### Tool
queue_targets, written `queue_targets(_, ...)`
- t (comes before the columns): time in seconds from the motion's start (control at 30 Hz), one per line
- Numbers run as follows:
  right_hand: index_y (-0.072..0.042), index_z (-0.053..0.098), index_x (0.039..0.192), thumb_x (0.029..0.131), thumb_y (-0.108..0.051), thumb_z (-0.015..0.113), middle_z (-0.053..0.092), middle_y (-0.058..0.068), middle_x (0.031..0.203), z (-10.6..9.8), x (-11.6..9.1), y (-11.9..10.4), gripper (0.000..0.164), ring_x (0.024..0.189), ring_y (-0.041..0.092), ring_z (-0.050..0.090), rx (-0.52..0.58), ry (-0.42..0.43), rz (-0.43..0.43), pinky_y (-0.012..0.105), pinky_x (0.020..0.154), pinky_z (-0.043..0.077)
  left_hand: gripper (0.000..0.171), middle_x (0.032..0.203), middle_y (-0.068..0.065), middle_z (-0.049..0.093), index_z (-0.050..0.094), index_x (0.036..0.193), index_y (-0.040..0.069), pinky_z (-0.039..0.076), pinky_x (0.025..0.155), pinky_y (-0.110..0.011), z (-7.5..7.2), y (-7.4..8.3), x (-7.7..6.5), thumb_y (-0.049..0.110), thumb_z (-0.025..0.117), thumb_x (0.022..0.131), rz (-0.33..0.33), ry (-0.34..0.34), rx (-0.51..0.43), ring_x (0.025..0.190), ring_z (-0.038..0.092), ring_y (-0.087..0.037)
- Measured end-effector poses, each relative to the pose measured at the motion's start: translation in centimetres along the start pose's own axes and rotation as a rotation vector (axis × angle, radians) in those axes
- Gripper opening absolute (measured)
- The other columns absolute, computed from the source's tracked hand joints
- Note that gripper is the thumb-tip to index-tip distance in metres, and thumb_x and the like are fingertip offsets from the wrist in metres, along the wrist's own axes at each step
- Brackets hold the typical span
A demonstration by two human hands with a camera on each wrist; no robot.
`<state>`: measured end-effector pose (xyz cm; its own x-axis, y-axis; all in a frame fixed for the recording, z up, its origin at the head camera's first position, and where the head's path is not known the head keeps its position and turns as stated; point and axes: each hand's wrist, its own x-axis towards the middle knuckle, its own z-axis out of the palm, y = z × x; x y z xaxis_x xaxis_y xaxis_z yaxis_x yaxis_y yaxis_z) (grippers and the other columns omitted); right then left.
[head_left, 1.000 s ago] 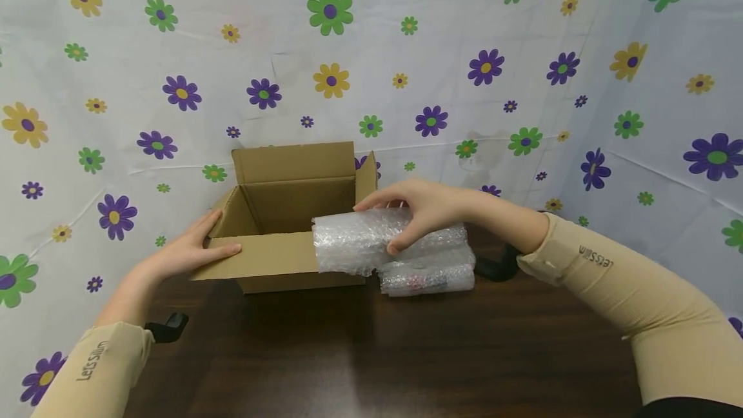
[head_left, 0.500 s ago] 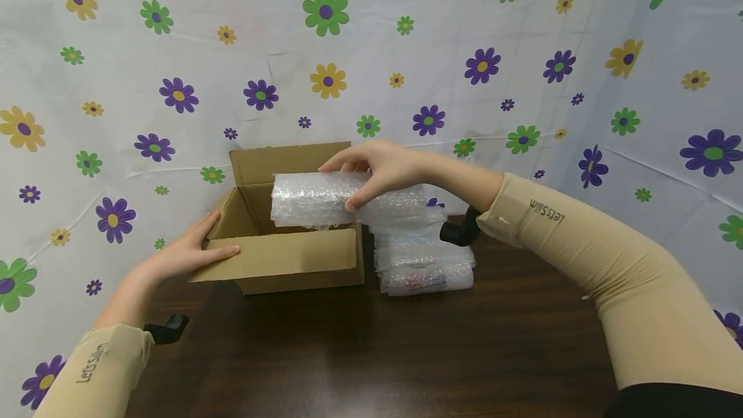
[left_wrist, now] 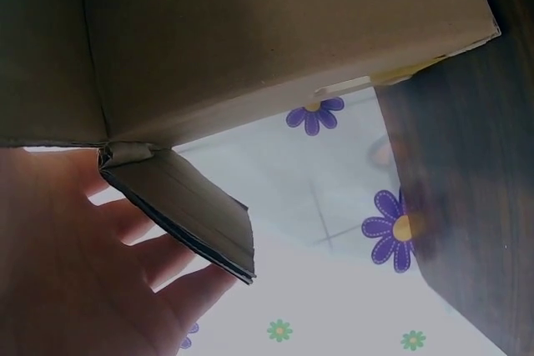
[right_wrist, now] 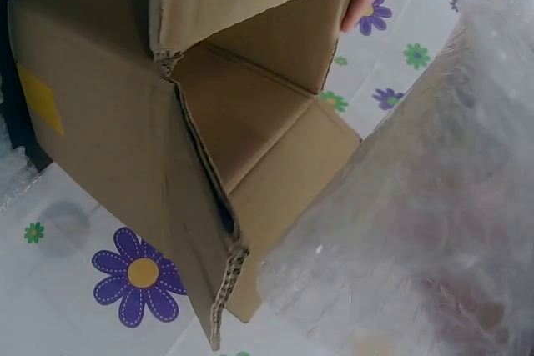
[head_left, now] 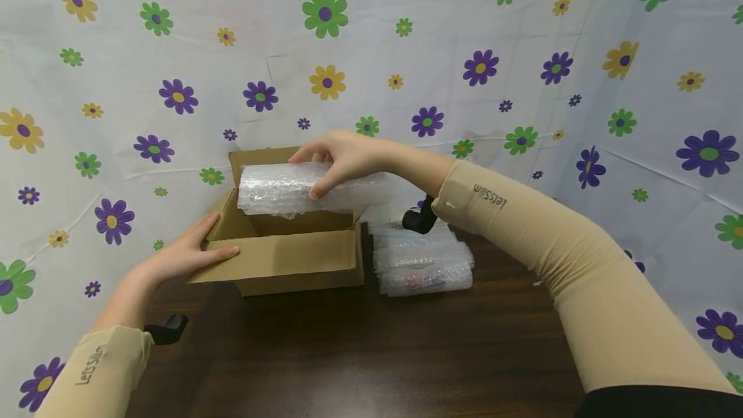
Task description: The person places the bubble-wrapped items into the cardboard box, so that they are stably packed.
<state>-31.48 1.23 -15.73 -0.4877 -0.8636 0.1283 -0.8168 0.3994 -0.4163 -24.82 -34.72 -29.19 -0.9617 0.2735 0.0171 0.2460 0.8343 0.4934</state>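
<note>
An open cardboard box (head_left: 302,282) stands on the table with its flaps spread. My left hand (head_left: 174,255) holds its left side, thumb over the front flap (head_left: 284,255) and fingers at the side flap. In the left wrist view, those fingers lie behind a short flap (left_wrist: 192,206). My right hand (head_left: 351,155) grips a bubble-wrapped roll (head_left: 269,189) from above, thumb on the near side. The roll lies level above the box's opening, its right end reaching past the box. In the right wrist view, the bubble wrap (right_wrist: 417,206) fills the right side; what it wraps is blurred.
Several more bubble-wrapped rolls (head_left: 426,276) lie side by side on the table, right of the box. The nearest shows red and blue through the wrap. A flowered curtain (head_left: 325,50) hangs behind the dark wooden table (head_left: 371,353).
My right hand has carried the bubble-wrapped roll up and left, from beside the other rolls to above the box opening. My left hand has stayed on the box.
</note>
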Motion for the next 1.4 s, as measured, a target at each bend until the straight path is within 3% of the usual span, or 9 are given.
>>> queue_targets(0.33,-0.025,0.056,0.138,0.074,-0.040,0.081,0.060,-0.002,0.114,1.2,3.4,-0.4,0.070,0.103,0.012,0.052,-0.067,-0.020,0.074,0.026,0.081,0.046,0.102,0.155,-0.034,-0.002,0.000,0.154,-0.002,0.012,0.102,-0.075,0.0,0.0,0.1,0.047,0.063,0.090,-0.014,-0.002,0.002,0.139,0.001,-0.055)
queue_targets(0.6,-0.020,0.054,0.139,0.075,-0.035,0.080,0.062,0.003,0.101,2.4,5.8,-0.4,0.072,0.088,0.014,0.056,-0.062,-0.036,0.090,0.025,0.072,0.048,0.102,0.157,-0.030,-0.005,-0.003,0.154,0.002,0.013,0.102,-0.075,0.3,-0.5,0.1,0.044,0.064,0.091,0.017,0.013,-0.011,0.140,0.000,-0.054)
queue_targets(0.73,-0.019,0.053,0.140,0.075,-0.035,0.080,0.061,0.001,0.106,2.9,6.8,-0.2,0.072,0.093,0.013,0.056,-0.062,-0.040,0.093,0.024,0.076,0.047,0.102,0.157,-0.029,-0.007,-0.004,0.154,0.003,0.012,0.103,-0.074,0.3,-0.5,0.2,0.041,0.065,0.091,0.045,0.028,-0.037,0.140,-0.001,-0.053)
queue_targets(1.0,-0.018,0.053,0.140,0.077,-0.032,0.081,0.060,0.000,0.112,3.7,8.0,0.4,0.069,0.098,0.012,0.053,-0.011,-0.058,0.126,0.023,0.080,0.046,0.102,0.156,-0.030,-0.005,-0.004,0.154,0.002,0.012,0.103,-0.074,0.5,-0.7,0.3,0.042,0.065,0.090,0.039,0.028,-0.033,0.140,0.000,-0.054)
queue_targets(1.27,-0.019,0.053,0.141,0.078,-0.033,0.080,0.059,0.001,0.113,5.0,8.8,1.1,0.070,0.095,0.013,0.052,-0.032,-0.067,0.166,0.024,0.078,0.046,0.102,0.157,-0.029,-0.004,-0.006,0.156,0.010,0.013,0.102,-0.075,0.6,-0.6,0.3,0.040,0.066,0.090,0.059,0.045,-0.052,0.140,0.001,-0.054)
queue_targets(1.4,-0.019,0.052,0.141,0.078,-0.034,0.080,0.057,-0.001,0.120,5.5,9.1,1.6,0.070,0.096,0.011,0.051,-0.062,-0.073,0.177,0.024,0.080,0.045,0.102,0.156,-0.031,-0.004,-0.004,0.155,0.005,0.012,0.102,-0.075,0.6,-0.5,0.2,0.042,0.066,0.090,0.036,0.038,-0.041,0.140,0.000,-0.054)
